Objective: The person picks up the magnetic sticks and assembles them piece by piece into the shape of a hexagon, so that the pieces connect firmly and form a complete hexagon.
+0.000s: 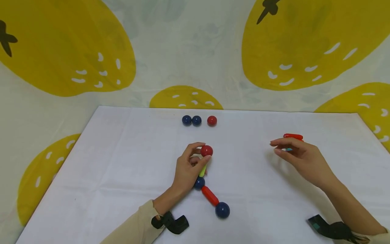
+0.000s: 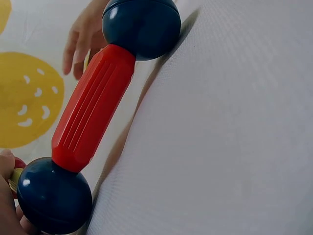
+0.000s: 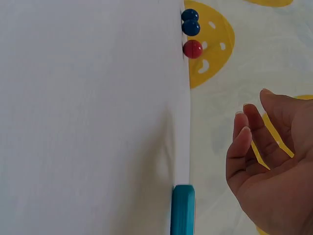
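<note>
Red ball [image 1: 207,150] in left hand [image 1: 186,169]

The left grip [image 1: 188,166] partly hides the yellow-green plastic rod [image 1: 202,171]. The turquoise plastic rod [image 3: 183,210] beyond the right grip [image 1: 304,161] is mostly covered, and cut off in the right wrist view.

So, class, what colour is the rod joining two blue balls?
The rod is red; it shows best in the left wrist view.
</note>
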`<state>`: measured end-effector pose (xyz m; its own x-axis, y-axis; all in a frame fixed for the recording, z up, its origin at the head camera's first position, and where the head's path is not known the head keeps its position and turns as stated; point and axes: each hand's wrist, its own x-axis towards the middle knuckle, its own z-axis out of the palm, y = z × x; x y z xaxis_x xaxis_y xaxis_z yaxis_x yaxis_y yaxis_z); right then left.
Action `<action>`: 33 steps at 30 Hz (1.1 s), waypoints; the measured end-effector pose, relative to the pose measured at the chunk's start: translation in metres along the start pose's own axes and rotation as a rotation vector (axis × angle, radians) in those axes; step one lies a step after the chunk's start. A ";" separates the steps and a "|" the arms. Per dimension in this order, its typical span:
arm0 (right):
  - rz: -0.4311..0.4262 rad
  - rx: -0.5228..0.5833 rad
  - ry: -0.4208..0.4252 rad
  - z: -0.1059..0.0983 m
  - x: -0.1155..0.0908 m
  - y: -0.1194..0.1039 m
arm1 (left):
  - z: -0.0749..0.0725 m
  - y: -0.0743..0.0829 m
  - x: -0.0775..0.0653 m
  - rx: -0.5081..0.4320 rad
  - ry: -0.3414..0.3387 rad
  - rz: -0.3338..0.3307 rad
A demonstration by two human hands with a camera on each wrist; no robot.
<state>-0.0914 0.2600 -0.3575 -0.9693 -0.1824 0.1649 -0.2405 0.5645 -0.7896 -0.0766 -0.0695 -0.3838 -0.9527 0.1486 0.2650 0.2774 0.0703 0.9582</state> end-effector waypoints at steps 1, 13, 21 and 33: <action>0.011 -0.005 0.005 -0.004 -0.003 0.003 | 0.000 0.000 0.000 0.002 0.001 0.001; 0.079 -0.124 0.064 -0.037 -0.031 0.037 | 0.002 0.000 0.001 0.002 0.004 0.003; 0.182 -0.141 0.115 -0.042 -0.038 0.061 | 0.001 -0.002 -0.001 0.014 0.010 -0.016; 0.184 -0.148 0.123 -0.036 -0.041 0.075 | 0.002 -0.003 -0.001 0.012 0.007 -0.051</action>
<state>-0.0717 0.3393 -0.4022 -0.9942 0.0280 0.1039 -0.0557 0.6922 -0.7195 -0.0760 -0.0679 -0.3870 -0.9666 0.1375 0.2162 0.2296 0.0899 0.9691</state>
